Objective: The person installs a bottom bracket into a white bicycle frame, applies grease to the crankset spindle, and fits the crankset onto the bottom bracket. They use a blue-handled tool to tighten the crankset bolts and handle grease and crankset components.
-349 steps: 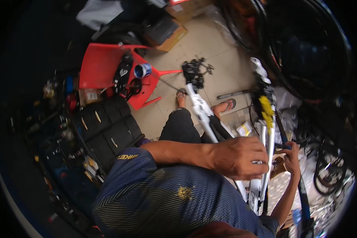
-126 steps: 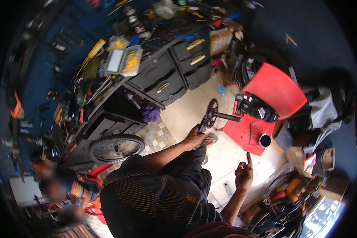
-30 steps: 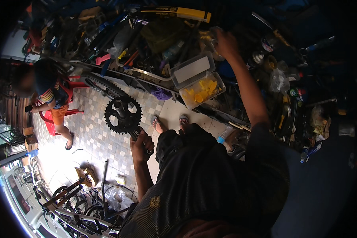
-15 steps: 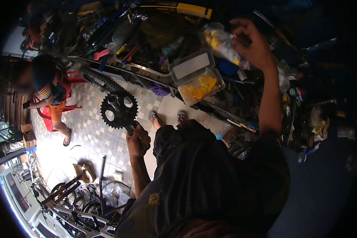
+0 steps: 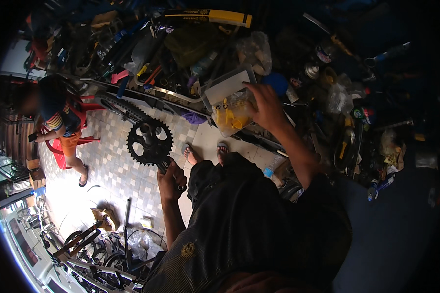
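Observation:
My left hand (image 5: 172, 178) is closed around the crank arm of a black bicycle crankset (image 5: 149, 144), and its toothed chainring points away from me above the tiled floor. On the right, my right hand (image 5: 269, 107) is over a clear plastic box (image 5: 215, 93) at the bench's near edge. Its thumb and fingers grip the side of a clear printed plastic bag (image 5: 230, 115) with yellow parts inside. The bag lies over the box's near part, and I cannot tell how much of it is inside. The fingertips are partly hidden.
A cluttered bench (image 5: 190, 100) runs across the far side, heaped with tools, bags and bottles. A bicycle wheel (image 5: 120, 105) leans against its front. At left a person sits on a red chair (image 5: 78, 139). Bicycle frames (image 5: 98, 263) and a cardboard box (image 5: 105, 218) lie at lower left.
My right hand has come down and nearer from above the bench, bringing the bag of yellow parts to the plastic box. My left hand still holds the crankset, nearly unmoved.

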Tool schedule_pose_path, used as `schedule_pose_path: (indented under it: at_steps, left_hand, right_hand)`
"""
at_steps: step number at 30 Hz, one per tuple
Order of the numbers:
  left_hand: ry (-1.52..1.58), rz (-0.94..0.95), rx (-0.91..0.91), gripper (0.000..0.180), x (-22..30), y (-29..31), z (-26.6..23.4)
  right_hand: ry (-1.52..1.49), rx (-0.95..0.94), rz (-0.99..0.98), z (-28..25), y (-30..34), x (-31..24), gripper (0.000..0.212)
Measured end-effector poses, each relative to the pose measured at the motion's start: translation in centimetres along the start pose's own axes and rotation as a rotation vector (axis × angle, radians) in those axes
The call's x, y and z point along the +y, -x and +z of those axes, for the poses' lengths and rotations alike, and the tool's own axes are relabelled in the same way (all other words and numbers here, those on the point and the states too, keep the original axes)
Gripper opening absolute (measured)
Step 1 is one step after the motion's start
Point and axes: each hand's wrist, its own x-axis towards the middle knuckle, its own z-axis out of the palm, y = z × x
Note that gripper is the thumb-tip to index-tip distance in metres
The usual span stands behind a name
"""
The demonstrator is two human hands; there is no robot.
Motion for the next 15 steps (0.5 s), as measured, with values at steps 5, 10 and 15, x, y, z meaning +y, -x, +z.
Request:
schedule_pose_path:
  at_steps: [5, 10, 15]
  left_hand:
    - [0.021, 0.006, -0.01, 0.006, 0.0, -0.1, 0.1]
    - [0.001, 0.038, 0.01, 0.007, 0.2, 0.2, 0.6]
    - [0.002, 0.041, 0.028, 0.008, -0.5, 0.8, 0.3]
  right_hand:
    - [-0.231, -0.063, 0.01, 1.8, 0.9, -1.4, 0.052]
    - [-0.483, -0.279, 0.135, 3.8, 1.3, 0.7, 0.064]
    - [-0.444, -0.358, 0.149, 3.6, 0.8, 1.2, 0.075]
